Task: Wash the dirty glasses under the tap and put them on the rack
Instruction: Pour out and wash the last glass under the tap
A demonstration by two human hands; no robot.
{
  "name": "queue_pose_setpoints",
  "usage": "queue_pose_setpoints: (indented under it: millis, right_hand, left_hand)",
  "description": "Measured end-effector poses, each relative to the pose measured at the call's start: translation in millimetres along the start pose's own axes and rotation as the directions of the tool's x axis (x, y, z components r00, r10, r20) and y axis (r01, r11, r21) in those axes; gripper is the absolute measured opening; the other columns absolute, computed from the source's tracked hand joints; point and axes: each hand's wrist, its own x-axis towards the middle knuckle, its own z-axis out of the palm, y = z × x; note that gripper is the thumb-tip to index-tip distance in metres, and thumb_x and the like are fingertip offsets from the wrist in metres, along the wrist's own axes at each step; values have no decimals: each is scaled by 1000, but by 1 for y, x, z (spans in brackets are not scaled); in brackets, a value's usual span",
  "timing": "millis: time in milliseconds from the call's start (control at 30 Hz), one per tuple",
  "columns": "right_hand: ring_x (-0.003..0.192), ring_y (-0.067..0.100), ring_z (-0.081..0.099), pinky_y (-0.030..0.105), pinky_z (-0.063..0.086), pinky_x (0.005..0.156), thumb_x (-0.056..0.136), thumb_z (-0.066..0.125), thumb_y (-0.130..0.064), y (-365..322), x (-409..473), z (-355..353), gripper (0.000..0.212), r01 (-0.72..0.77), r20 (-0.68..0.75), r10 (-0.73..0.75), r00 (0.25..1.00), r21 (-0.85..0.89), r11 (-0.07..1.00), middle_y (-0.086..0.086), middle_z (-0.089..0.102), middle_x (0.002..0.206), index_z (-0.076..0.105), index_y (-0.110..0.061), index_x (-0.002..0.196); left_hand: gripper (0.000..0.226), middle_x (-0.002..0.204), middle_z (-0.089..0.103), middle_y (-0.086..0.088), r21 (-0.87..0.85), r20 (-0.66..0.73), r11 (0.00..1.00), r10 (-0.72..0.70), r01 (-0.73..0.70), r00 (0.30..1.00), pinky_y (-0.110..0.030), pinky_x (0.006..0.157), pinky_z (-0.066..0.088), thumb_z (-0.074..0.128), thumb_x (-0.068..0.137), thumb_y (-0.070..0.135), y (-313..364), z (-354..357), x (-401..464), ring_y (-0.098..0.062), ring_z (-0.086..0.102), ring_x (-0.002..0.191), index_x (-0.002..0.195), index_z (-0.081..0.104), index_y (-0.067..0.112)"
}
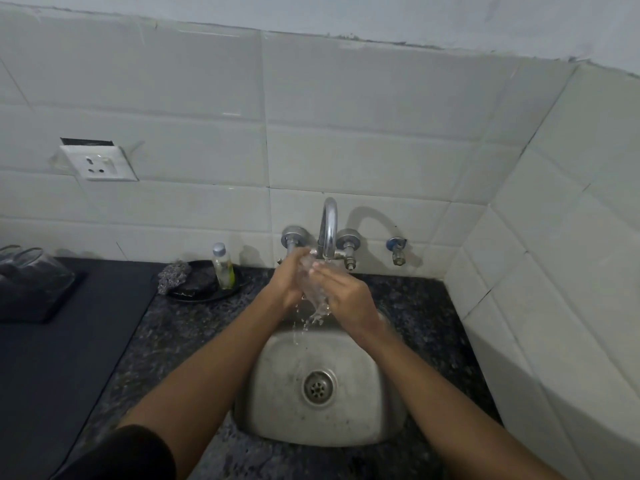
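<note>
Glass [314, 284] up under the tap [329, 230], a clear tumbler caught between both hands over the back of the steel sink [277, 393]; water running off its lower end and splashing down toward the drain [318, 385]; left hand [289, 278] wrapped round the glass from the left, fingers curled over its top; right hand [346, 294] pressed against the right side, fingers laid across it, closed on the glass; off to the left on the speckled counter [180, 327], a black dish [207, 284] carrying a steel scrubber [173, 275] and a small soap bottle [223, 268]; more clear glassware [31, 268] at the far left edge, on a dark tray [41, 306]; white socket [98, 163] on the tiled wall.
</note>
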Motion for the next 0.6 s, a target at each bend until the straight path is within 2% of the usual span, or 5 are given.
queue_pose_setpoints:
  millis: [100,267,433,533,600]
  right_hand:
    - [119,25,70,25,49,109,90,72,-4,-8,7,-3,42,-143,-21,145,989,75,987,17,71,128,67,1,131]
    - [120,28,69,42,56,104,73,88,2,12,7,-9,56,225,156,-208,966,-104,969,17,71,129,71,0,126]
    - [115,25,72,35,54,106,74,89,-3,-1,8,-7,56,-157,66,153,986,57,986,12,73,126,71,-4,127]
    - [118,26,70,33,49,111,79,79,0,-1,7,-7,45,114,136,-108,985,-35,993,16,72,127,73,-1,124]
    - [119,27,70,35,50,111,89,69,-5,3,3,-7,32,253,177,-236,955,-76,965,16,73,125,74,0,120]
  left_hand:
    - [52,81,73,-11,-79,84,997,8,-1,996,-39,80,53,48,103,40,-4,-1,-4,-23,72,73,81,78,5]
    - [62,114,76,-17,195,-47,981,27,-17,999,-49,91,59,74,86,56,-1,-10,-1,-35,71,109,121,69,5]
    - [37,102,72,-16,19,-125,993,117,-116,985,-43,82,58,60,96,33,-4,-13,2,-29,70,92,111,67,0]
    - [52,80,69,-11,-17,-24,1000,-7,6,1000,-35,73,60,41,106,43,-8,-7,-2,-23,69,74,85,67,3]
    - [54,69,68,-6,64,28,995,-83,81,996,-30,60,59,54,103,47,-9,-3,-3,-19,68,62,70,70,7]
